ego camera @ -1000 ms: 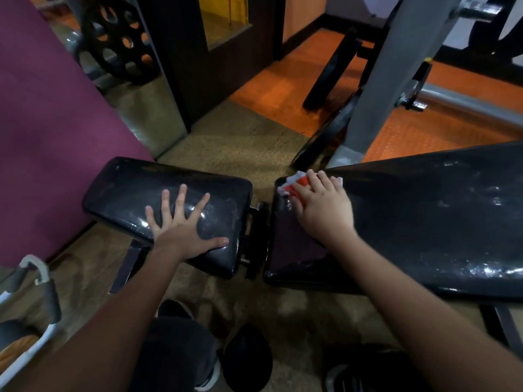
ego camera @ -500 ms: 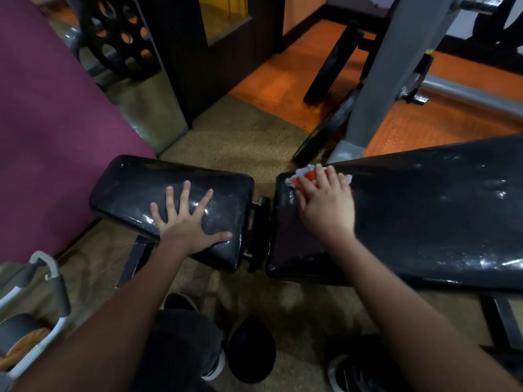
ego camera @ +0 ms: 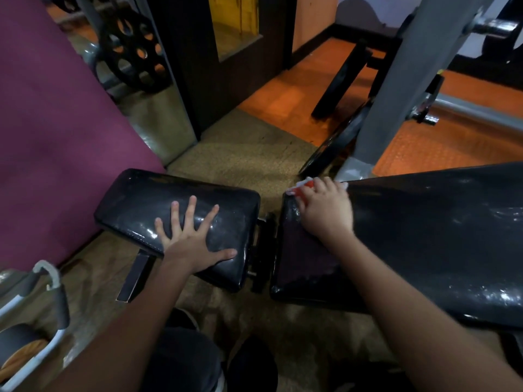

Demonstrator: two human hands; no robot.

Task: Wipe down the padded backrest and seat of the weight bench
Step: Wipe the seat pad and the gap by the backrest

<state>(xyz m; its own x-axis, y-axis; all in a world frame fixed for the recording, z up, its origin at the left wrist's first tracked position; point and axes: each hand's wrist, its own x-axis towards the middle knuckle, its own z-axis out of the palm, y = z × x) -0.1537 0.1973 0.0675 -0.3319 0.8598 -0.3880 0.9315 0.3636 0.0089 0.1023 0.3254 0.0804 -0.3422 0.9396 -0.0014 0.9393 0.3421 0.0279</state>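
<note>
1. Little has changed since half a second ago: the left hand point(ego camera: 192, 240) is planted on the same spot of the seat pad point(ego camera: 158, 205), and the right hand point(ego camera: 325, 210) has stayed at the far corner of the backrest pad point(ego camera: 424, 236), perhaps a touch further along its far edge.
2. Left hand: spread wide and flat, fingers fanned, palm pressing the glossy black seat near its front edge, holding nothing.
3. Right hand: fingers curled down over a red and white cloth point(ego camera: 304, 188), pinning it against the backrest's upper corner; only a strip of cloth peeks out past the fingertips.
4. The bench lies across the view, seat on the left, the long backrest on the right, with a dark metal hinge bracket point(ego camera: 263, 250) in the gap between the two pads.
5. Just beyond the right hand a grey steel upright point(ego camera: 396, 89) rises from the floor, with a black weight plate point(ego camera: 334, 142) leaning by its base.
6. A maroon padded panel point(ego camera: 56, 123) fills the left side; behind it a black plate with round holes point(ego camera: 130, 52) stands on a rack.
7. The floor point(ego camera: 240, 159) under the bench is tan matting, turning orange further back.
</note>
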